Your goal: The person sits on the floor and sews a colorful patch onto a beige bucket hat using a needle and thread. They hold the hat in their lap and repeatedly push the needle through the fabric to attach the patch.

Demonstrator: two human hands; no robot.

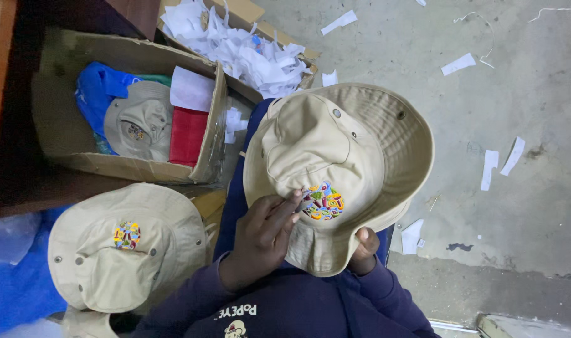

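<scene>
Khaki bucket hat (354,150) with a wide brim sits over the person's lap, crown facing up toward the camera, held between both hands above dark blue trousers. A bright multicoloured embroidered patch (323,201) shows on the side of its crown, and small metal eyelets dot the crown and brim. The left hand (267,235) lies on top of the hat's brim, its fingers (284,209) stretched out together and loosely curved, the tips touching the fabric right at the edge of the patch; it pinches nothing that can be seen. The right hand (365,250) is mostly hidden under the brim: only the thumb and part of the knuckles show, curled up around the brim's lower edge and gripping it from below.

To the person's left, a second khaki hat (126,247) of the same kind rests brim-down near the knee, with its own coloured patch on the crown. Beyond it stands an open cardboard box (213,134) holding a third khaki hat (138,122), a blue plastic bag (97,91), a red cloth (186,136) and a white sheet. Just beside that box, a second carton (245,44) is heaped with torn white paper. More white paper scraps (489,169) lie scattered over the grey concrete floor (517,112) on the right. The person's dark purple sleeves fill the bottom of the view
</scene>
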